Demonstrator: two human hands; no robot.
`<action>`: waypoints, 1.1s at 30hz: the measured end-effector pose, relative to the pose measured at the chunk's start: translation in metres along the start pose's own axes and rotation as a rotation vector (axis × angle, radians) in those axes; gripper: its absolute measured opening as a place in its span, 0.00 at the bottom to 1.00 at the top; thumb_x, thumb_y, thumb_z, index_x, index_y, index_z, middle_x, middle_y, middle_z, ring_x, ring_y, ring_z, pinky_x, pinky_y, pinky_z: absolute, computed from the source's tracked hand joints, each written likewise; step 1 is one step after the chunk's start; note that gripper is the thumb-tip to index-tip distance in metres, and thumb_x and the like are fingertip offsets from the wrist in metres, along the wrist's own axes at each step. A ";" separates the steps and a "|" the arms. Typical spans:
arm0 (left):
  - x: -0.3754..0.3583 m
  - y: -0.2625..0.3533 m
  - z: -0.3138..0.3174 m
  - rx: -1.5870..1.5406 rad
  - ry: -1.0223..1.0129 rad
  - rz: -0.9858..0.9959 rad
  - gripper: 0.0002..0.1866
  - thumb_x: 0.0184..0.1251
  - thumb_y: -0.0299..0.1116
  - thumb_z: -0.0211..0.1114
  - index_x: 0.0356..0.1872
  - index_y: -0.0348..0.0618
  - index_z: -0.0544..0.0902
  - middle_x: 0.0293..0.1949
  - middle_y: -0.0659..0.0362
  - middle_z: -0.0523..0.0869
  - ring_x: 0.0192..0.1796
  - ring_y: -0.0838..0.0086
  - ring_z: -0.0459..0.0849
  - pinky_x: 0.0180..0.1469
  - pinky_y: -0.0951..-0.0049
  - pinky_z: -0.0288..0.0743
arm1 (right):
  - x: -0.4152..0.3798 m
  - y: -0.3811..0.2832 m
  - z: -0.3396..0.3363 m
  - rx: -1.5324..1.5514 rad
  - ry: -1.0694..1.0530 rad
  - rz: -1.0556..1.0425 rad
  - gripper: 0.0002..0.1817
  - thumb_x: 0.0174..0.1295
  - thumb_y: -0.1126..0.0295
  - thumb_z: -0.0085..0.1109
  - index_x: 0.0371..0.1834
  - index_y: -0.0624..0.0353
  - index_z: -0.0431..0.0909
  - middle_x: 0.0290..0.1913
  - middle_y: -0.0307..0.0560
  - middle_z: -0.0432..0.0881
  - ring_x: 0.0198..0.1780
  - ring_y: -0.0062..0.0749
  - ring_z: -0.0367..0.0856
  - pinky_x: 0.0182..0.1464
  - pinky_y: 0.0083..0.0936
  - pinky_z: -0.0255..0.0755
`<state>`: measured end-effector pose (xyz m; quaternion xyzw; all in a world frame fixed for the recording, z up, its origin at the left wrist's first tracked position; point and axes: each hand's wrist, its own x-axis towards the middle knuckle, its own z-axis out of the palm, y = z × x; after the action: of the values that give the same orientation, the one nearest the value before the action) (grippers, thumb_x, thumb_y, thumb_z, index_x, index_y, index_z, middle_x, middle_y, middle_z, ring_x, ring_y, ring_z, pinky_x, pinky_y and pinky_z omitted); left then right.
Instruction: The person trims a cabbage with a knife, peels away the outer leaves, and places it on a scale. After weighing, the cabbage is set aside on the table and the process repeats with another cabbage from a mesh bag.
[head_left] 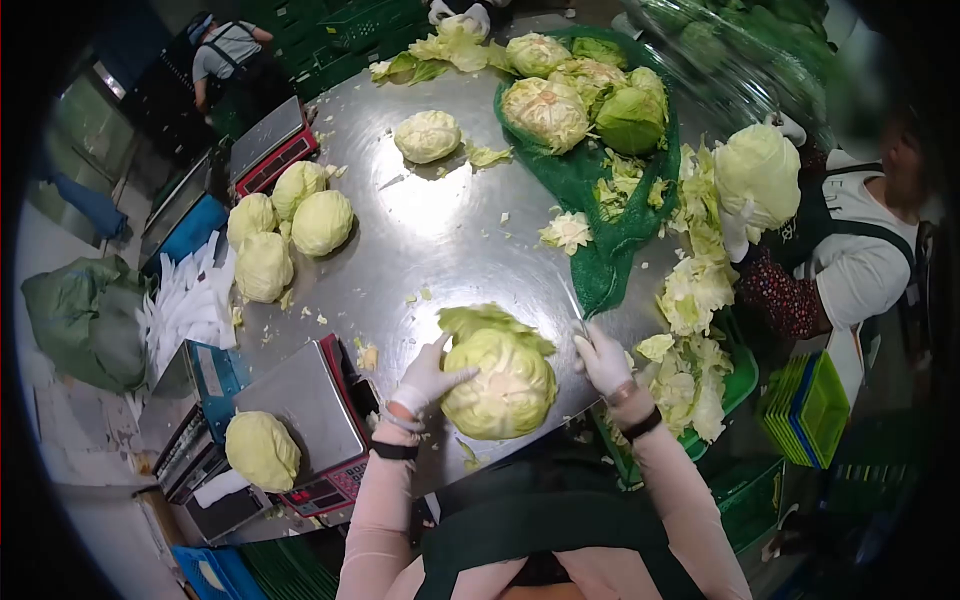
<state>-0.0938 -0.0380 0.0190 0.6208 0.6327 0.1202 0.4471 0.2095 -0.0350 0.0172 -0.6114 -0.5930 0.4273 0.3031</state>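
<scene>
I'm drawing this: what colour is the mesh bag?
The mesh bag is green: head view.

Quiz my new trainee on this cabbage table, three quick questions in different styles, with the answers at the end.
1. Which hand holds the knife?
2. True or false: the left hand touches the cabbage in front of the wearer.
3. The mesh bag on the table is: A) red, B) green, C) white.

Key: 1. The right hand. 2. True. 3. B.
</scene>
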 end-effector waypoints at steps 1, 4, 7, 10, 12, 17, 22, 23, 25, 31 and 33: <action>-0.012 -0.007 0.009 0.006 0.027 -0.009 0.45 0.47 0.51 0.73 0.62 0.33 0.64 0.47 0.41 0.78 0.52 0.56 0.78 0.56 0.67 0.70 | -0.019 0.002 -0.002 0.123 -0.050 0.054 0.15 0.66 0.62 0.46 0.47 0.59 0.75 0.24 0.47 0.79 0.19 0.30 0.75 0.24 0.25 0.69; -0.042 -0.003 0.035 -0.191 0.078 0.122 0.44 0.48 0.48 0.73 0.60 0.31 0.63 0.48 0.43 0.77 0.52 0.56 0.77 0.56 0.67 0.70 | -0.082 -0.007 0.007 0.321 -0.207 0.256 0.17 0.68 0.60 0.43 0.46 0.59 0.77 0.23 0.41 0.79 0.17 0.21 0.73 0.22 0.19 0.68; -0.050 -0.014 0.077 -0.541 0.251 0.115 0.42 0.48 0.46 0.73 0.59 0.31 0.62 0.52 0.43 0.75 0.54 0.56 0.75 0.57 0.66 0.69 | -0.117 -0.016 0.018 0.261 -0.339 0.388 0.19 0.70 0.58 0.38 0.45 0.59 0.77 0.23 0.42 0.78 0.17 0.22 0.72 0.22 0.19 0.68; -0.064 0.005 0.078 -0.405 0.297 0.042 0.46 0.48 0.44 0.73 0.62 0.29 0.58 0.56 0.41 0.71 0.57 0.56 0.73 0.59 0.67 0.67 | -0.129 -0.024 0.022 0.280 -0.388 0.465 0.19 0.69 0.58 0.38 0.43 0.59 0.77 0.21 0.43 0.77 0.17 0.22 0.72 0.22 0.19 0.68; -0.063 -0.008 0.089 -0.390 0.330 0.075 0.49 0.48 0.46 0.73 0.63 0.26 0.55 0.57 0.39 0.69 0.58 0.53 0.72 0.60 0.66 0.66 | -0.127 -0.022 0.026 0.319 -0.414 0.495 0.22 0.71 0.56 0.35 0.40 0.63 0.76 0.20 0.43 0.76 0.16 0.21 0.71 0.21 0.18 0.67; -0.066 -0.007 0.097 -0.172 0.410 0.056 0.52 0.48 0.51 0.71 0.64 0.24 0.52 0.57 0.35 0.68 0.59 0.49 0.71 0.60 0.63 0.65 | -0.121 -0.034 0.037 0.074 -0.372 0.490 0.19 0.69 0.58 0.34 0.36 0.60 0.74 0.18 0.45 0.76 0.18 0.29 0.74 0.25 0.26 0.68; -0.067 -0.004 0.088 -0.261 0.349 0.006 0.54 0.49 0.52 0.70 0.65 0.24 0.51 0.60 0.35 0.66 0.61 0.49 0.68 0.61 0.63 0.64 | -0.126 -0.016 0.039 -0.661 0.055 -0.230 0.12 0.68 0.61 0.42 0.30 0.54 0.71 0.22 0.47 0.76 0.24 0.46 0.77 0.28 0.40 0.71; -0.067 -0.002 0.087 -0.255 0.344 -0.012 0.54 0.49 0.53 0.70 0.65 0.24 0.50 0.61 0.35 0.65 0.62 0.50 0.68 0.61 0.63 0.64 | -0.122 -0.015 0.037 -0.658 0.096 -0.238 0.13 0.68 0.61 0.42 0.30 0.54 0.71 0.23 0.47 0.76 0.25 0.47 0.77 0.27 0.40 0.71; -0.065 -0.008 0.090 -0.233 0.356 0.014 0.54 0.49 0.53 0.70 0.65 0.25 0.50 0.61 0.35 0.64 0.63 0.50 0.67 0.62 0.64 0.64 | -0.116 -0.005 0.037 -0.653 0.145 -0.245 0.13 0.68 0.60 0.42 0.30 0.54 0.71 0.24 0.48 0.77 0.25 0.49 0.77 0.27 0.41 0.70; -0.061 -0.014 0.094 -0.279 0.382 0.057 0.53 0.50 0.51 0.70 0.66 0.26 0.50 0.61 0.35 0.65 0.63 0.51 0.67 0.63 0.65 0.63 | -0.093 0.028 0.041 -0.535 0.200 -0.118 0.15 0.67 0.59 0.45 0.26 0.54 0.71 0.24 0.51 0.77 0.26 0.53 0.76 0.27 0.44 0.69; -0.059 -0.015 0.093 -0.321 0.379 0.082 0.52 0.50 0.49 0.71 0.66 0.26 0.50 0.60 0.36 0.65 0.62 0.51 0.67 0.63 0.65 0.62 | -0.082 0.046 0.042 -0.496 0.184 -0.095 0.11 0.66 0.63 0.45 0.31 0.56 0.74 0.19 0.48 0.76 0.20 0.41 0.77 0.23 0.35 0.68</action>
<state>-0.0473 -0.1313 -0.0197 0.5334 0.6524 0.3513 0.4080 0.1996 -0.1263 -0.0289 -0.6748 -0.6776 0.1970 0.2162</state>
